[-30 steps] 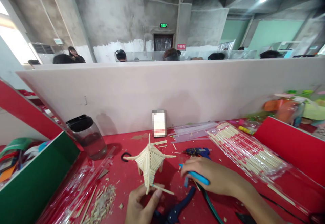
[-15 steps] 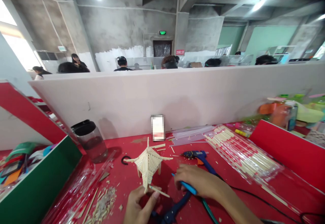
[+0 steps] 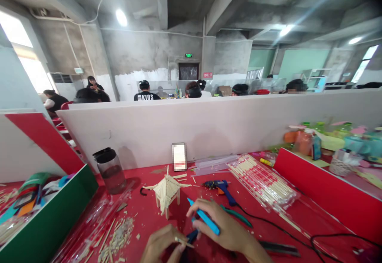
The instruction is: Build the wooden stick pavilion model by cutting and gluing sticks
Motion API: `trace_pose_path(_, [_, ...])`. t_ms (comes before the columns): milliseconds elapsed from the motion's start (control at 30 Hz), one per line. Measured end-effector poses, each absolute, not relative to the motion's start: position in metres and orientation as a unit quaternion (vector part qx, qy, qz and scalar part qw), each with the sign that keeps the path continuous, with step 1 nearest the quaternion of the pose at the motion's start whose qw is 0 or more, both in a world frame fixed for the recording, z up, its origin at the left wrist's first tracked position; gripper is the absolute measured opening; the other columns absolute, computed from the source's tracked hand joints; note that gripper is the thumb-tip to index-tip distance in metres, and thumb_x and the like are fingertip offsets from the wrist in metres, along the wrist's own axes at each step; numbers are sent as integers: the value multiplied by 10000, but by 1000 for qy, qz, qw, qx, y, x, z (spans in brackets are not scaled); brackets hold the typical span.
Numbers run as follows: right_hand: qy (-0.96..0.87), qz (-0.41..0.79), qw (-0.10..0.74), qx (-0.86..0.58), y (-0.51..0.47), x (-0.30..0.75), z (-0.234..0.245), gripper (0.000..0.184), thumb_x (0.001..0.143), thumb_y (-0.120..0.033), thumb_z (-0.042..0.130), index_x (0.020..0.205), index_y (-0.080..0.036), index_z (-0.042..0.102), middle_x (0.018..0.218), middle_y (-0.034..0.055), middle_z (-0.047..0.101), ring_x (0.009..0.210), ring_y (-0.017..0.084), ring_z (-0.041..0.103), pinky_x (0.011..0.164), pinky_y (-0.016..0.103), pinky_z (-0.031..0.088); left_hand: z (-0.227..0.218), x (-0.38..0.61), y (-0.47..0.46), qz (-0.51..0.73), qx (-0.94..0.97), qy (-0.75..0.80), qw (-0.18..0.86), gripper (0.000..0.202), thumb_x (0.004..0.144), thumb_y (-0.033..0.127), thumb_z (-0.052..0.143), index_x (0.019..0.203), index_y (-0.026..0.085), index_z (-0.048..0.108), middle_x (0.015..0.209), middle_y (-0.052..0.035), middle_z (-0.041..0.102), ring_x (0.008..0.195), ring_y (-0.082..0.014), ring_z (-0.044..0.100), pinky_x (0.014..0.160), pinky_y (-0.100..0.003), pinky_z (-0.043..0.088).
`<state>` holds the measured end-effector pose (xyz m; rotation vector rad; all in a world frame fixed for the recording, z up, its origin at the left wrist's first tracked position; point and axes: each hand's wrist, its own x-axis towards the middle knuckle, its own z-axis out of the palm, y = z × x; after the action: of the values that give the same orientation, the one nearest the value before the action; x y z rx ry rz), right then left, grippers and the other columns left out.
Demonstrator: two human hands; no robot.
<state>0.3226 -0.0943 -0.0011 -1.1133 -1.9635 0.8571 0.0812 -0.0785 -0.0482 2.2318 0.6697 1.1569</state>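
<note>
My left hand [image 3: 162,244] is closed on a short wooden stick [image 3: 184,242] near the table's front edge. Between the fingers of my right hand [image 3: 222,225] sits a bright blue pen [image 3: 205,219], its tip pointing up and left. Beneath the hands lies a dark blue tool [image 3: 192,236], mostly hidden. A small pavilion model [image 3: 167,191] made of wooden sticks stands just beyond my left hand, with a pointed roof and post-like legs. Neither hand touches it.
A glue gun [image 3: 219,187] lies past my right hand, beside green-handled pliers [image 3: 238,216]. Packs of bundled sticks [image 3: 265,183] are to the right. Wood scraps [image 3: 117,233] and a dark-lidded bottle [image 3: 110,171] are left. A phone [image 3: 179,156] leans against the white partition [image 3: 143,131].
My left hand has drawn the stick down and away from the model's roof corner. My right hand, still with the pen, has come closer to the left. The view has tilted up.
</note>
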Motion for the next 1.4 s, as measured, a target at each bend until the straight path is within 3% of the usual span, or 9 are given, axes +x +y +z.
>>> trace_pose_path(100, [-697, 377, 436, -427, -102, 304, -13, 159, 962, -276, 630, 1103, -258, 701, 1061, 33, 721, 929, 214, 698, 843, 302, 526, -47, 88, -91, 452, 772, 319, 312, 159, 924, 279, 692, 849, 217, 818, 779, -64, 796, 708, -224, 740, 699, -252, 573])
trace_pose_path(300, [-586, 394, 572, -418, -100, 274, -42, 104, 870, -315, 761, 901, -217, 740, 919, 40, 764, 862, 231, 709, 803, 305, 541, -57, 95, -99, 491, 636, 366, 470, 386, 914, 505, 692, 775, 153, 769, 783, -58, 659, 732, -214, 660, 678, -265, 536])
trace_pose_path(500, [-576, 419, 577, -399, -110, 269, -54, 138, 868, -352, 772, 903, -221, 746, 896, 32, 768, 842, 227, 717, 773, 293, 547, -58, 91, -102, 484, 618, 339, 518, 328, 863, 480, 763, 794, 161, 800, 1015, -88, 631, 846, -225, 664, 739, -278, 530])
trace_pose_path(633, [-594, 421, 564, -390, -112, 272, -54, 135, 873, -350, 775, 921, -224, 770, 872, 29, 772, 811, 222, 716, 748, 289, 540, -59, 89, -103, 489, 623, 346, 504, 322, 858, 473, 768, 779, 164, 816, 1012, -103, 670, 917, -263, 680, 815, -306, 531])
trace_pose_path(800, [-610, 422, 556, -375, -113, 276, -50, 190, 890, -397, 764, 969, -227, 797, 950, 61, 792, 900, 252, 734, 837, 333, 554, -60, 89, -102, 498, 629, 351, 483, 343, 864, 491, 752, 763, 169, 814, 955, -106, 708, 900, -273, 688, 797, -320, 540])
trace_pose_path(967, [-545, 471, 588, -367, -110, 277, -52, 420, 938, -572, 664, 1179, -241, 755, 957, 81, 800, 907, 253, 748, 860, 386, 586, -56, 86, -100, 526, 617, 378, 447, 382, 826, 529, 759, 701, 170, 803, 899, -111, 727, 863, -282, 691, 785, -342, 552])
trace_pose_path(1067, [-481, 509, 614, -364, -103, 279, -56, 496, 860, -650, 718, 1083, -213, 789, 788, 63, 771, 724, 218, 717, 701, 342, 592, -53, 85, -99, 534, 610, 389, 437, 374, 790, 526, 776, 661, 176, 791, 869, -106, 732, 836, -273, 687, 784, -338, 558])
trace_pose_path(1167, [-468, 512, 623, -361, -99, 281, -59, 504, 824, -669, 744, 960, -188, 805, 741, 59, 744, 683, 205, 697, 601, 297, 562, -51, 85, -99, 537, 608, 392, 434, 343, 789, 498, 774, 662, 180, 790, 863, -101, 741, 829, -268, 686, 798, -337, 560])
trace_pose_path(1400, [-475, 534, 613, -336, -104, 276, -55, 510, 799, -678, 763, 888, -177, 794, 861, 85, 765, 774, 245, 741, 631, 332, 609, -51, 84, -101, 540, 610, 381, 437, 342, 806, 504, 764, 698, 181, 795, 867, -84, 751, 837, -259, 697, 779, -306, 564])
